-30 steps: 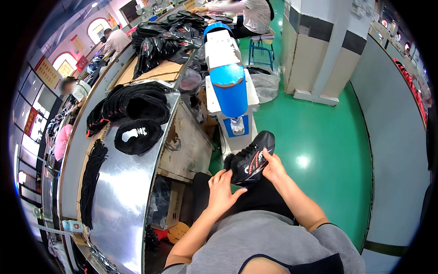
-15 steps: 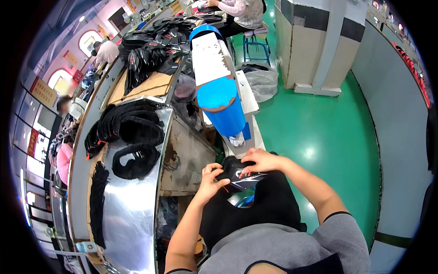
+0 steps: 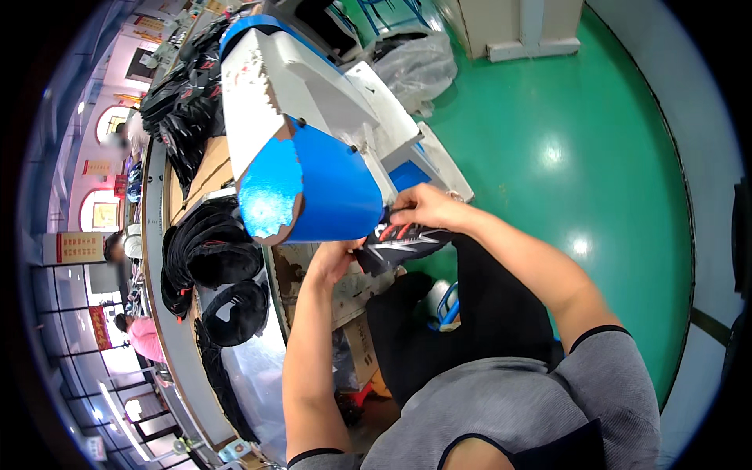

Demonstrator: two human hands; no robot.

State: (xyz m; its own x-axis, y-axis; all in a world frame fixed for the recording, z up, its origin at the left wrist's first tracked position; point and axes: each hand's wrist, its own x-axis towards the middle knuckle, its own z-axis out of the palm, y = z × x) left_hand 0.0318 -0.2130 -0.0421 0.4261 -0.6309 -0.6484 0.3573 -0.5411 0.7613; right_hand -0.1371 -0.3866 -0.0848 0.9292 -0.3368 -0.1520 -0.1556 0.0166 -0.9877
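Note:
A black shoe upper (image 3: pixel 395 249) with red and white markings is held just under the lower end of a blue and white machine (image 3: pixel 333 184). My right hand (image 3: pixel 427 208) grips its upper right edge, fingers bent over the material. On the other side my left hand (image 3: pixel 333 260) holds the left edge; the machine's head hides part of its fingers. What lies between the upper and the machine's working end cannot be seen.
At left, a metal-topped bench (image 3: pixel 254 384) carries a row of black curved uppers (image 3: pixel 207 247) and one separate black ring-shaped piece (image 3: pixel 235 313). More black pieces (image 3: pixel 188 102) are heaped farther back. A clear plastic bag (image 3: pixel 415 70) stands on the green floor (image 3: pixel 540 180).
My view has tilted and come closer to the machine. Both hands have brought the shoe upper from above my lap up to the machine's lower end.

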